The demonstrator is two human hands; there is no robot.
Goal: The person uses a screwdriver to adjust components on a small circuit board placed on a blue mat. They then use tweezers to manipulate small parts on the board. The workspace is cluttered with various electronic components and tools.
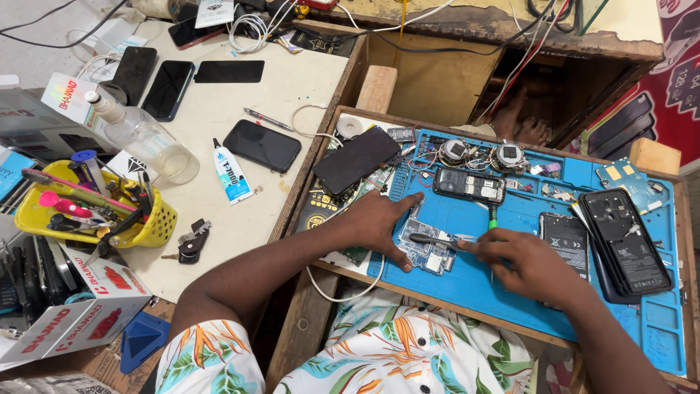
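- The left hand [375, 222] lies flat, fingers spread, pinning a circuit board [430, 252] to the blue mat [510, 219].
- The right hand [529, 266] is closed on a dark, thin tool [432, 238], apparently tweezers or a fine driver, its tip lying over the board.
- The board sits near the mat's front-left edge, just below a keypad phone [469, 184].
- Step in hand, as I judge it: fine work on the board, probing or lifting a small part.
- The next move calls for a steady tip and firm left-hand pressure, so the board does not slide.
- An open phone back [627, 241] lies to the right, well apart from both hands.
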